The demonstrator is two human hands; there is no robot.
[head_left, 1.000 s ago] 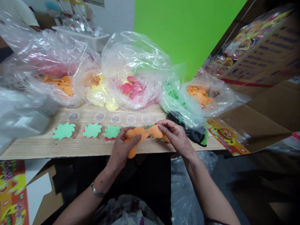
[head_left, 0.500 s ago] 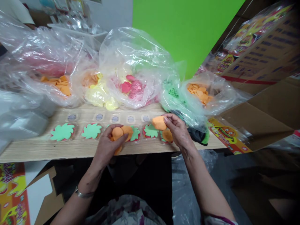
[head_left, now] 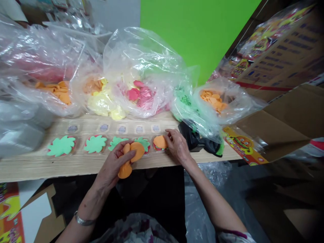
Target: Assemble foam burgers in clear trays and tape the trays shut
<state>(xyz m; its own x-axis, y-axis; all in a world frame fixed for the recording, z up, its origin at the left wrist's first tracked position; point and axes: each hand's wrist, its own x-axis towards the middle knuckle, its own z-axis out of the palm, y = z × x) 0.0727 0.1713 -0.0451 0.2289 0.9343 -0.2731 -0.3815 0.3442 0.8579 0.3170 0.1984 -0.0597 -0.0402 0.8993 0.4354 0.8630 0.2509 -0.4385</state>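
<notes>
My left hand (head_left: 111, 167) holds a small bunch of soft orange foam discs (head_left: 131, 158) against its fingers, just above the front edge of the board. My right hand (head_left: 178, 145) is open, its fingertips at the edge of an orange foam disc (head_left: 160, 142). That disc lies on a clear tray (head_left: 154, 148) over green and red foam layers. To the left, other clear trays hold green scalloped foam on red (head_left: 95, 144). My left hand partly hides two of these trays.
A row of small clear cups (head_left: 103, 127) runs along the wooden board (head_left: 76, 167). Behind it bulge plastic bags of orange, yellow, pink and green foam (head_left: 141, 72). A black object (head_left: 193, 141) sits right of my right hand. Cardboard (head_left: 283, 131) stands at the right; a person's arm (head_left: 15, 8) shows far back.
My right hand has moved left and down, and no longer lifts a disc off the tray row. An orange disc now lies on a tray beneath its fingertips. My left hand keeps its discs.
</notes>
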